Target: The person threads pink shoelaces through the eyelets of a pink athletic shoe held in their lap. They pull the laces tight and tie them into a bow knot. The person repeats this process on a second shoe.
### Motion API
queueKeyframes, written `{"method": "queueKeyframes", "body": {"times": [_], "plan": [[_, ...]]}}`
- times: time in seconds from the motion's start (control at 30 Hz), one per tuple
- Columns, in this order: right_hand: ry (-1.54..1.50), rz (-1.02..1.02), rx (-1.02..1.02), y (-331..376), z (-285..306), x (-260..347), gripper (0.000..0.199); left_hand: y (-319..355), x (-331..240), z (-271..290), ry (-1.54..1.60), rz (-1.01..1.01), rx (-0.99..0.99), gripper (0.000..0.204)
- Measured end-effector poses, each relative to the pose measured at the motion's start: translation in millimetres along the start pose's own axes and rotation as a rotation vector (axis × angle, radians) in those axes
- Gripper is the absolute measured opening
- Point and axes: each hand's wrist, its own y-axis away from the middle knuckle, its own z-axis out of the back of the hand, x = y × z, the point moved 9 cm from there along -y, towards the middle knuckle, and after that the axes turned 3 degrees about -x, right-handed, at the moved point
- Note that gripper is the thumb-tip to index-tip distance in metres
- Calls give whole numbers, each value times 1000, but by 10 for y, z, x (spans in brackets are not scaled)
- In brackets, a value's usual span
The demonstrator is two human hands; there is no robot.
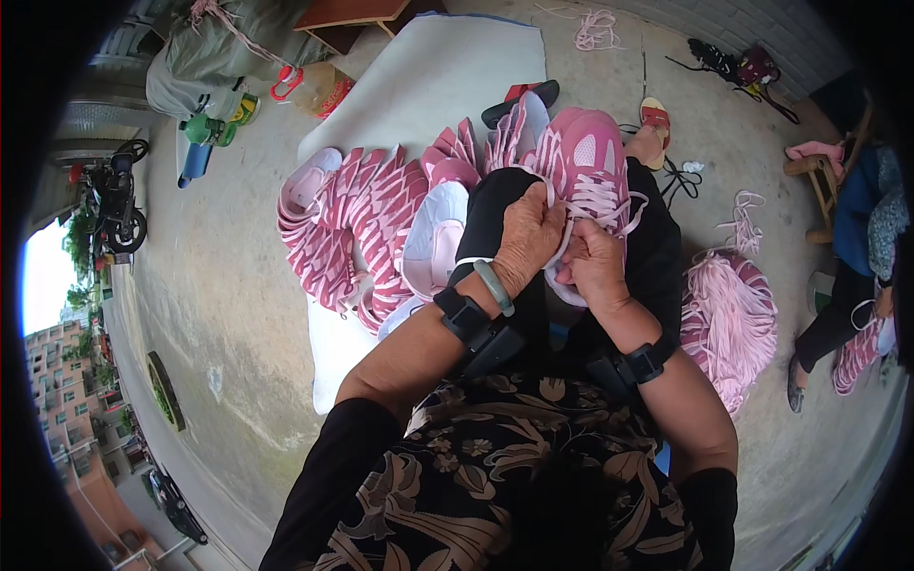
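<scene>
A pink sneaker (583, 143) rests on my lap, its toe pointing away from me. Pale pink lace (596, 195) criss-crosses its front, and a loose loop hangs out at the right side. My left hand (531, 233) is closed at the shoe's left edge, fingers pinched on the lace. Close beside it, my right hand (595, 266) has its fingers curled together on the lace near the shoe's opening; the exact grip is partly hidden. Left of my knee lie curving rows of nested pink-and-white shoe uppers (376, 200).
A bundle of pink laces (728, 319) lies over more uppers at my right. A white sheet (428, 76) covers floor ahead, with a dark slipper (522, 103) on it. Bottles (319, 90) stand far left. Another person's sandalled foot (653, 124) is ahead; someone sits (852, 276) far right.
</scene>
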Motion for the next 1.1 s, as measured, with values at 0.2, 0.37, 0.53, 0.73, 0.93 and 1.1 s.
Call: {"method": "queueKeyframes", "body": {"times": [0.2, 0.37, 0.53, 0.73, 0.93, 1.1], "plan": [[277, 87, 122, 497, 686, -134, 13, 193, 76, -12, 553, 296, 37, 24], [721, 89, -179, 1111, 2238, -591, 9, 197, 139, 113, 619, 382, -43, 22], [831, 137, -69, 1206, 2278, -664, 7, 252, 180, 178, 541, 443, -28, 12], [649, 601, -177, 607, 1398, 330, 31, 390, -405, 210, 434, -148, -43, 17], [871, 713, -190, 385, 558, 584, 44, 417, -568, -451, -266, -299, 161, 12], [648, 518, -123, 179, 688, 257, 41, 324, -468, -577, -363, -242, 166, 11]]}}
